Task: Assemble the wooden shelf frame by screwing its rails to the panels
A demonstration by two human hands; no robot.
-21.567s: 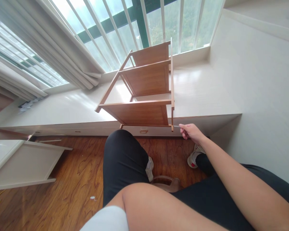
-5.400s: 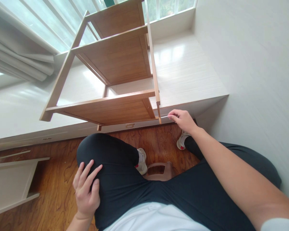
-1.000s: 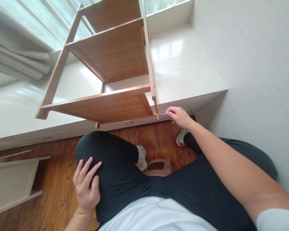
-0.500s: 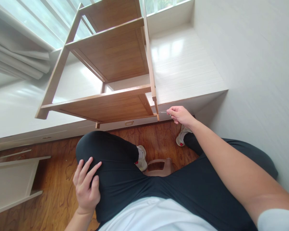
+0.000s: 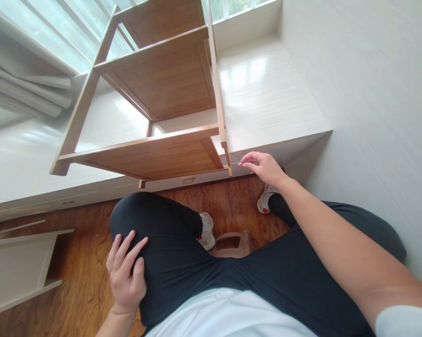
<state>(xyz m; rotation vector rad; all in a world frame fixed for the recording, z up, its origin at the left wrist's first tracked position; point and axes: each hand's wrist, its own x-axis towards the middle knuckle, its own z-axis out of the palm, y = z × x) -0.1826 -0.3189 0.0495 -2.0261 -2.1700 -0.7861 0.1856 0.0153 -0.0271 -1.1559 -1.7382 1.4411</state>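
A wooden shelf unit (image 5: 162, 93) with three boards lies on its side on the white window bench (image 5: 267, 103), its feet jutting past the bench edge toward me. My right hand (image 5: 262, 167) is at the foot of the right post (image 5: 228, 161), fingertips pinched together almost touching it. They seem to hold a thin metal tool, now hidden by the fingers. My left hand (image 5: 125, 276) rests flat on my left thigh, fingers spread, holding nothing.
I sit on a low brown stool (image 5: 230, 242) on the wooden floor (image 5: 84, 281). A white panel (image 5: 18, 267) lies on the floor at left. A white wall (image 5: 372, 117) stands close on the right, curtains (image 5: 25, 89) hang at upper left.
My right hand has moved slightly left toward the post's foot, and the thin metal tool seen sticking out of the fingers before no longer shows. The left hand has stayed on the thigh.
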